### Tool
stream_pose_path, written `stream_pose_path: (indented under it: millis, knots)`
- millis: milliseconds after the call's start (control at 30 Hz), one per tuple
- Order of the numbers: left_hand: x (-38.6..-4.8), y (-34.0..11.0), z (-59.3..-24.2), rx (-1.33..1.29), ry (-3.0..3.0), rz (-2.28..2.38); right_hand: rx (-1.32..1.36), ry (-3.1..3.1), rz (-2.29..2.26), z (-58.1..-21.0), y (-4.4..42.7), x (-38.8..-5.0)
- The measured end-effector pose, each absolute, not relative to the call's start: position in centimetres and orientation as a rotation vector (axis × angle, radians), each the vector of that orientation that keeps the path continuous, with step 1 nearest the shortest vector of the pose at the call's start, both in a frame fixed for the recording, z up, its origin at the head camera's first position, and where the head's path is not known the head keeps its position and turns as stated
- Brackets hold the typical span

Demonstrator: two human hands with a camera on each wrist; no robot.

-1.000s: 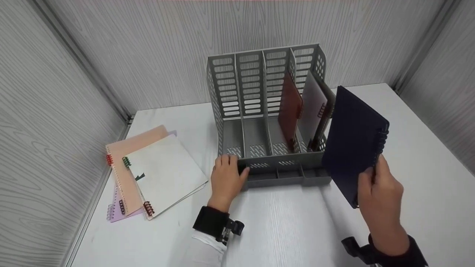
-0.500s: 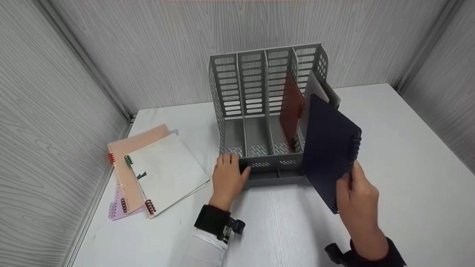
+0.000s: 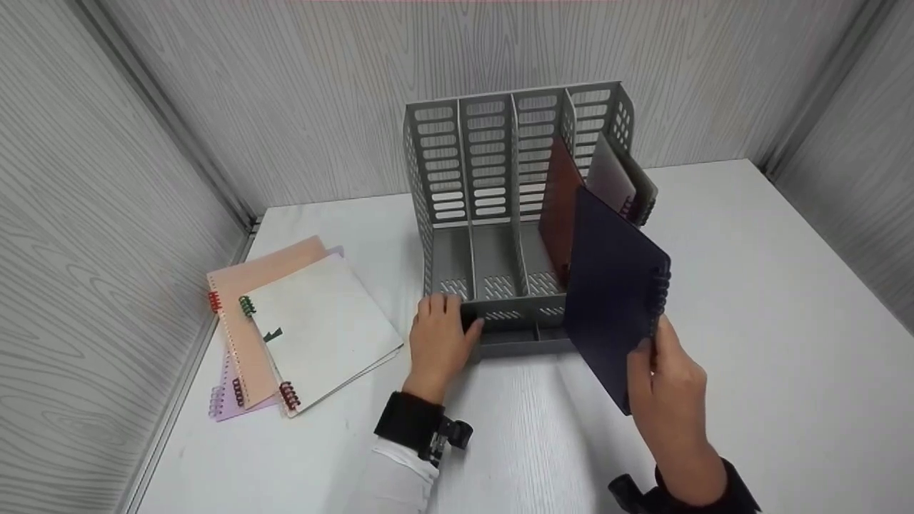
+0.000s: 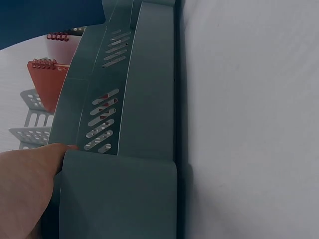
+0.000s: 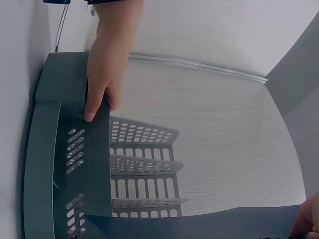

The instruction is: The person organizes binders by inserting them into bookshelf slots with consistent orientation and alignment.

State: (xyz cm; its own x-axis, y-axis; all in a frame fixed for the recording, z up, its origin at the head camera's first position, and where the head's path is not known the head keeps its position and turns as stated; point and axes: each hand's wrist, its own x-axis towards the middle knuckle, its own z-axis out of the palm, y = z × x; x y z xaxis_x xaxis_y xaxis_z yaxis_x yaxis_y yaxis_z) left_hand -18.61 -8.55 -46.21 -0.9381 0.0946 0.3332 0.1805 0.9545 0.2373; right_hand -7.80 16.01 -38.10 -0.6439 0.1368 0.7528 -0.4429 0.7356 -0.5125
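Observation:
My right hand (image 3: 671,400) pinches a navy spiral notebook (image 3: 614,293) by its coiled edge, upright, in front of the right part of a grey slotted desk file organizer (image 3: 528,308). My left hand (image 3: 439,343) grips the organizer's front left corner, thumb over the front wall, as the left wrist view also shows. A red notebook (image 3: 560,207) stands in the third compartment from the left. In the rightmost one are a whitish notebook (image 3: 610,178) and a grey-green one (image 3: 646,185). The navy cover hides the organizer's front right portion.
Left of the organizer, a pile of spiral notebooks lies flat on the white table (image 3: 521,428): a white one (image 3: 328,328) over a peach one (image 3: 268,275), with a purple one (image 3: 228,400) beneath. Wood-grain panels (image 3: 343,93) enclose the table's back and sides.
My right hand has carried the navy notebook leftward and slightly down, from beside the organizer to in front of its right compartments. The left hand keeps its grip on the corner.

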Motion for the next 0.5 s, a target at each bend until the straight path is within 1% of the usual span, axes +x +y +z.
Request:
stream_pose_path:
  millis: [500]
  knots:
    - [-18.6,-8.5,-46.1,-0.207,-2.775,-0.417,0.244,-2.093,0.886,-38.1,15.6,-9.1]
